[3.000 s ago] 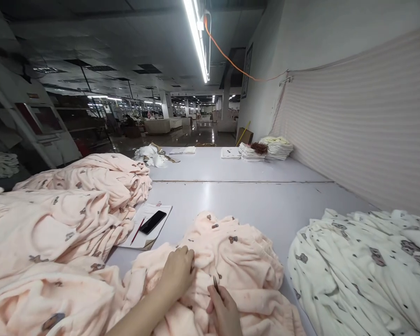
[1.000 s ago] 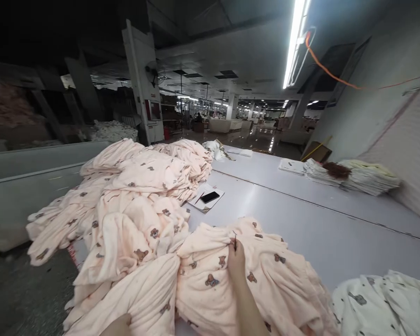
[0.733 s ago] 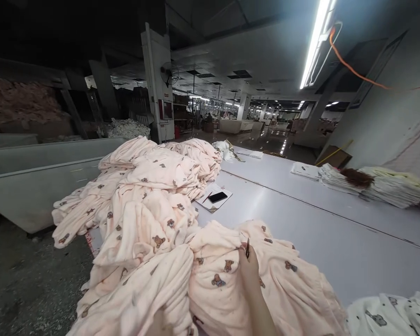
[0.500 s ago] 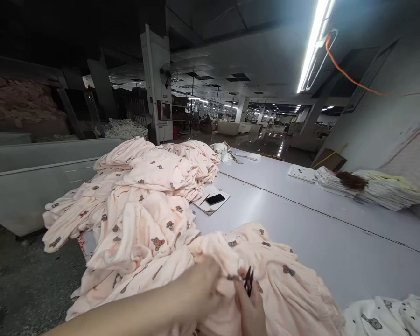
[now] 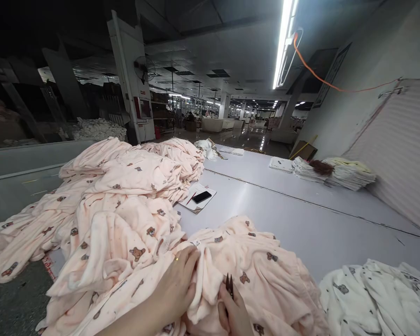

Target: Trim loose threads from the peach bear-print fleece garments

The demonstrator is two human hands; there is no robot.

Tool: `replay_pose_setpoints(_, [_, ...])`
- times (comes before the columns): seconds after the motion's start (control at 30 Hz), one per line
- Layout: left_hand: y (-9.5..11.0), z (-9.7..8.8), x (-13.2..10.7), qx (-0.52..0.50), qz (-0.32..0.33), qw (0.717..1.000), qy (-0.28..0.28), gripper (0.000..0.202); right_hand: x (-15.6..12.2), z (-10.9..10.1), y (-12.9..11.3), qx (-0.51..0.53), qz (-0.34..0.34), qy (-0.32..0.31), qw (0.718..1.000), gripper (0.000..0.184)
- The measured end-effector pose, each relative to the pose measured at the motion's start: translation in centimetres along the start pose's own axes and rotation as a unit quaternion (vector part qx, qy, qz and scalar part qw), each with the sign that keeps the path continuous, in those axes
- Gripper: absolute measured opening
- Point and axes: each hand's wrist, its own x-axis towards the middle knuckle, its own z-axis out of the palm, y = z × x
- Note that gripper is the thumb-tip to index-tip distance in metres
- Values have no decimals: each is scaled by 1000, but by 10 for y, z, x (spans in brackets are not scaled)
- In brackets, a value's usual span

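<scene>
A pink fleece garment [image 5: 252, 261] printed with small bears lies bunched on the grey table [image 5: 301, 219] in front of me. My left hand [image 5: 177, 287] rests on it with its fingers curled into a fold of the fabric. My right hand [image 5: 233, 312] is closed around small dark thread snips [image 5: 228, 283], whose points stick up just right of the left hand. Both hands sit close together at the lower middle of the view.
A big heap of the same pink garments [image 5: 119, 186] fills the table's left side. A black phone [image 5: 201, 196] and a red pen lie on papers beside it. White bear-print fabric [image 5: 374, 294] lies at the right. Folded stacks [image 5: 336, 171] sit far back.
Over the last second my left hand came up from the lower edge onto the garment beside the right hand. The view swung slightly back to the right.
</scene>
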Motion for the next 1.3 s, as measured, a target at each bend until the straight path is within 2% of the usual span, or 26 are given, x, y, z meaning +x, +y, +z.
replay_pose_setpoints(0.07, [-2, -10, 11, -51, 50, 997, 22, 73, -3, 10, 3, 17, -28, -24, 999, 49])
replay_pose_setpoints(0.1, [-4, -16, 17, -74, 60, 995, 1, 78, -4, 14, 4, 26, -44, -42, 998, 50])
replay_pose_setpoints(0.17, [-6, -25, 26, -96, 65, 990, -75, 80, -5, 19, 1, 41, -65, -88, 993, 51])
replay_pose_setpoints(0.2, [-6, -28, 28, -93, 67, 988, -104, 74, -5, 21, -2, 43, -64, -112, 991, 51])
replay_pose_setpoints(0.27, [-5, -32, 29, -74, 70, 988, -113, 50, -3, 23, -12, 29, -56, -154, 986, 47])
replay_pose_setpoints(0.37, [-2, -31, 24, -55, 74, 993, -69, 16, 1, 22, -28, -49, -83, -174, 980, 12])
replay_pose_setpoints(0.4, [-1, -30, 21, -50, 87, 993, -59, 12, 3, 21, -32, -89, -107, -159, 977, 5])
replay_pose_setpoints(0.47, [-1, -26, 16, -43, 118, 991, -38, 14, 5, 17, -36, -179, -173, -84, 965, 6])
replay_pose_setpoints(0.53, [-2, -19, 12, -41, 127, 991, -12, 16, 6, 13, -33, -259, -248, 14, 934, 13])
replay_pose_setpoints(0.6, [-5, -10, 8, -31, 117, 993, 14, 18, 7, 12, -25, -309, -317, 75, 893, 18])
replay_pose_setpoints(0.7, [-13, 3, 2, 14, 105, 991, 81, 13, 4, 17, -11, -358, -398, 95, 839, 13])
replay_pose_setpoints(0.77, [-17, 8, -3, 30, 88, 985, 145, 16, -1, 21, -6, -379, -418, 81, 822, 14])
replay_pose_setpoints(0.83, [-20, 10, -7, 21, 68, 981, 182, 17, -7, 23, -8, -358, -393, 39, 846, 17])
replay_pose_setpoints(0.9, [-21, 11, -9, 11, 59, 981, 187, 20, -14, 23, -17, -293, -345, -29, 891, 21])
replay_pose_setpoints(0.97, [-19, 11, -11, 2, 63, 982, 178, 20, -19, 21, -29, -232, -307, -88, 919, 25])
replay_pose_setpoints(1.03, [-16, 10, -11, -10, 67, 984, 166, 18, -24, 21, -42, -224, -295, -113, 922, 25])
replay_pose_setpoints(1.1, [-12, 9, -11, -24, 63, 985, 159, 18, -26, 23, -51, -255, -295, -113, 914, 22])
replay_pose_setpoints(1.3, [-4, 7, -9, -89, 81, 985, 128, 18, -30, 22, -51, -331, -319, -60, 886, 22])
